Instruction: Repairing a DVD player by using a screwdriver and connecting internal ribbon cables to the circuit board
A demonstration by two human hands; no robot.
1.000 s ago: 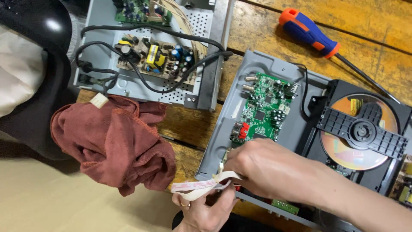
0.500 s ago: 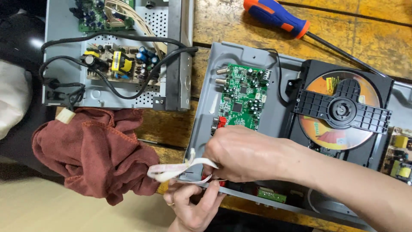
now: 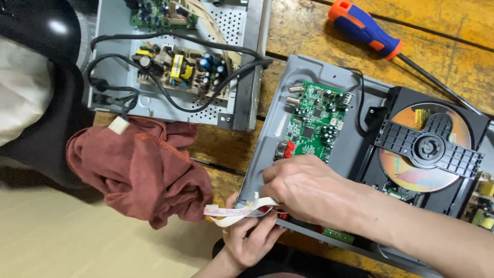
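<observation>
Left hand and right hand both pinch a flat white ribbon cable at the open disc player's near edge, beside a red cloth.

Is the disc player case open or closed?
Open. The disc player has no top cover: its green circuit board and disc lie exposed.

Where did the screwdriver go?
The screwdriver lies at the top right of the head view, on the wooden table, just above the open disc player and away from both hands.
</observation>
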